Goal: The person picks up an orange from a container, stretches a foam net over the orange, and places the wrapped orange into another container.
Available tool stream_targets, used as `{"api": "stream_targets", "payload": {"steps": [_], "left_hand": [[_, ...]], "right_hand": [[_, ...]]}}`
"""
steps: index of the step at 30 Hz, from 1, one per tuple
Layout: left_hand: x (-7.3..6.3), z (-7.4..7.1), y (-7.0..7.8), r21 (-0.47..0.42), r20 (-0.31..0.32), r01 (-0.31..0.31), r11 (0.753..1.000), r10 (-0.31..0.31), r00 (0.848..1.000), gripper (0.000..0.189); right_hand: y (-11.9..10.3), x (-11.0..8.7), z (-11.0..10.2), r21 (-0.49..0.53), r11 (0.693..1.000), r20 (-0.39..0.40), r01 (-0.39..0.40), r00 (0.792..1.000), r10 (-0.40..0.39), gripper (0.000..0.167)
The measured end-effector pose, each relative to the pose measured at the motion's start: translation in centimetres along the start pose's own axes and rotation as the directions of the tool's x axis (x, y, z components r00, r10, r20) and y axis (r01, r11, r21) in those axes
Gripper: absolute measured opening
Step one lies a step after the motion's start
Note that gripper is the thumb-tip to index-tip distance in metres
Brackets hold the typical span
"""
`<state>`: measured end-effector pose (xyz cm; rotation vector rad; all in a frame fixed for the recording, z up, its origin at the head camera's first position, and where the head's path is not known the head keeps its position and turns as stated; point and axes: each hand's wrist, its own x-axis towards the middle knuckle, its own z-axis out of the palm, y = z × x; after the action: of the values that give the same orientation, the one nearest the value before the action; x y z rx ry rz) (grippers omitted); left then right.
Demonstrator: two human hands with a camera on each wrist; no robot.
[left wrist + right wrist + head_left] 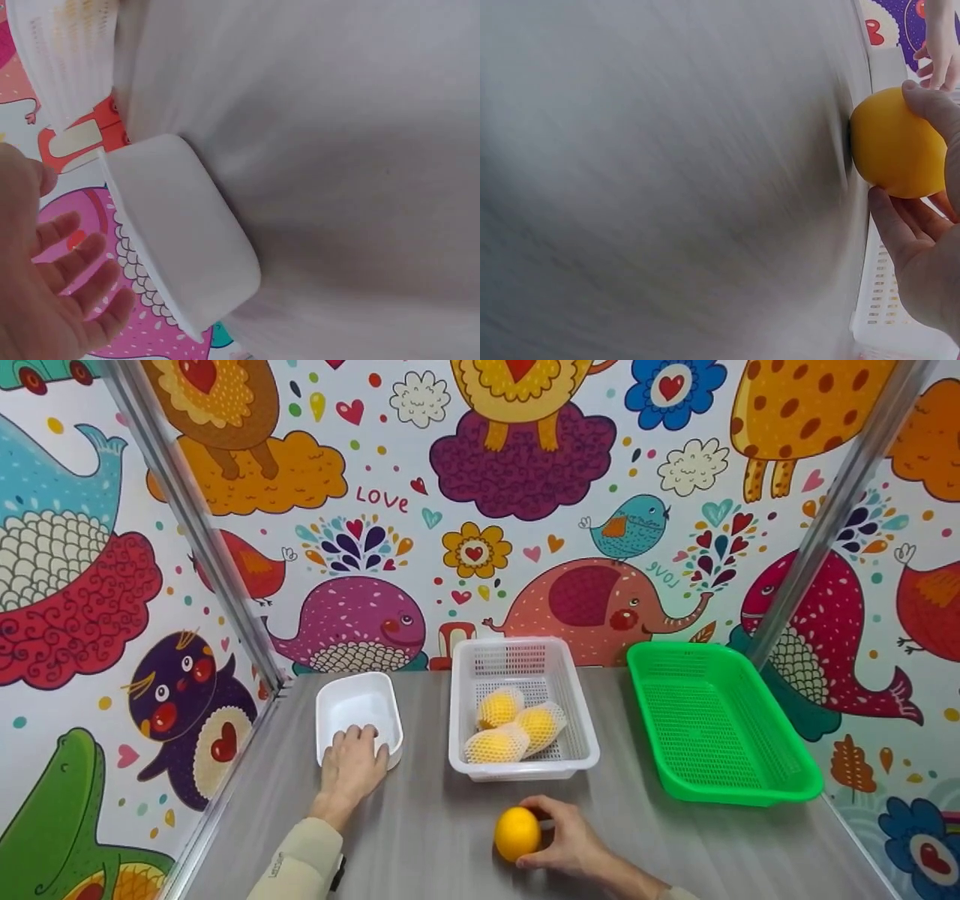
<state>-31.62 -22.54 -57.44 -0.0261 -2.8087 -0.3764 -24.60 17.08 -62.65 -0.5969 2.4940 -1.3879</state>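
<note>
In the head view my right hand [566,840] grips an orange [517,835] between thumb and fingers, low over the near part of the table. The right wrist view shows the same orange [896,142] with its skin bare, the thumb on one side and the fingertips on the other. My left hand [352,765] hovers above the near side of a small white plastic box [322,712], its fingers loosely bent. Seen from the left wrist, that hand [60,277] holds nothing, and its fingers are spread near the rim of the white box [180,225].
Behind the orange stands a white basket [589,750] with three yellow fruits [517,727] in foam nets. A green basket [750,795] sits at the right of the grey table [420,840]. Patterned walls [480,607] with metal posts [195,525] close in the back and sides.
</note>
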Motion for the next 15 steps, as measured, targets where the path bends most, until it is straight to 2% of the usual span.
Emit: {"api": "stream_targets", "payload": {"steps": [8, 15], "left_hand": [[2.3, 0.3, -1.7, 0.039, 0.062, 0.051, 0.998, -0.053, 0.997, 0.042], [3.9, 0.9, -2.7, 0.072, 0.106, 0.072, 0.995, -0.079, 0.991, 0.049]], "right_hand": [[0.4, -0.1, 0.0, -0.033, 0.997, -0.036, 0.064, 0.997, -0.065, 0.073], [0.4, -0.1, -0.1, -0.031, 0.999, -0.027, 0.032, 0.999, -0.033, 0.072]]}}
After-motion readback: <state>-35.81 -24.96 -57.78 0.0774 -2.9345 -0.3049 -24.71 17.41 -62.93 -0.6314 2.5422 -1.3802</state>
